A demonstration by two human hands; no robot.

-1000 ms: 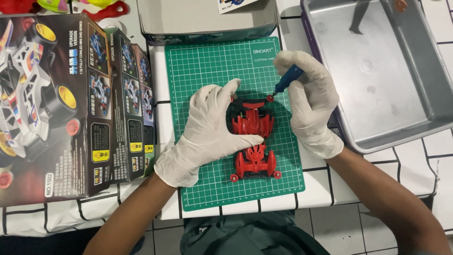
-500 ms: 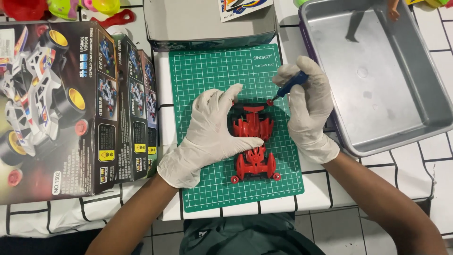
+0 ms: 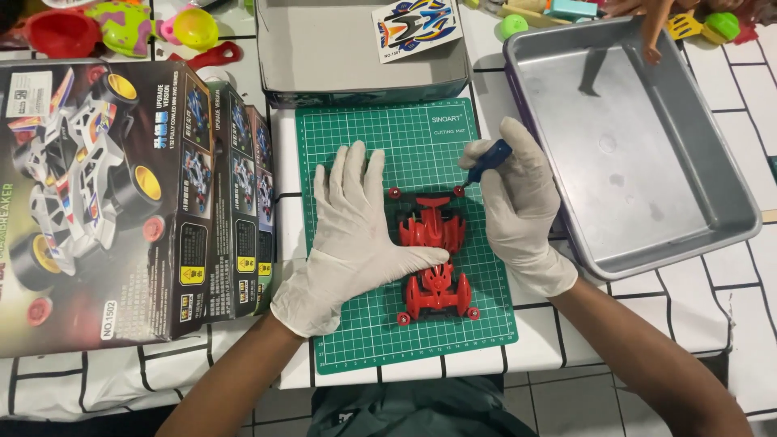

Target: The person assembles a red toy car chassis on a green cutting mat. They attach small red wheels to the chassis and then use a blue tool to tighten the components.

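Slippage is the main danger here, I think. The red toy car chassis (image 3: pixel 435 259) lies in the middle of the green cutting mat (image 3: pixel 356 137), its long side pointing away from the person. The left hand (image 3: pixel 352 239), in a white glove, lies flat on the mat just left of the chassis; its fingers are spread and straight, and only the thumb reaches across the narrow middle of the chassis and presses on it. The right hand (image 3: pixel 522 206), also gloved, is at the right side of the chassis. Its fingers are curled and pinch a small blue-handled screwdriver (image 3: pixel 488 159), whose tip points to the far right corner of the chassis; if the tip already touches a screw I cannot tell.

Because one thumb alone holds the chassis, a push from the tool could turn or slide it on the mat. The tool comes in at a slant, so in my judgement it may jump off a screw head and scratch the plastic or hit the left hand. The thin gloves also give less feeling for a small screw, and a loose one may roll off the mat.

Right of the mat stands a grey metal tray (image 3: pixel 728 194), and left of it lie the toy car boxes (image 3: pixel 146 235); an open grey box (image 3: pixel 324 48) is beyond it.
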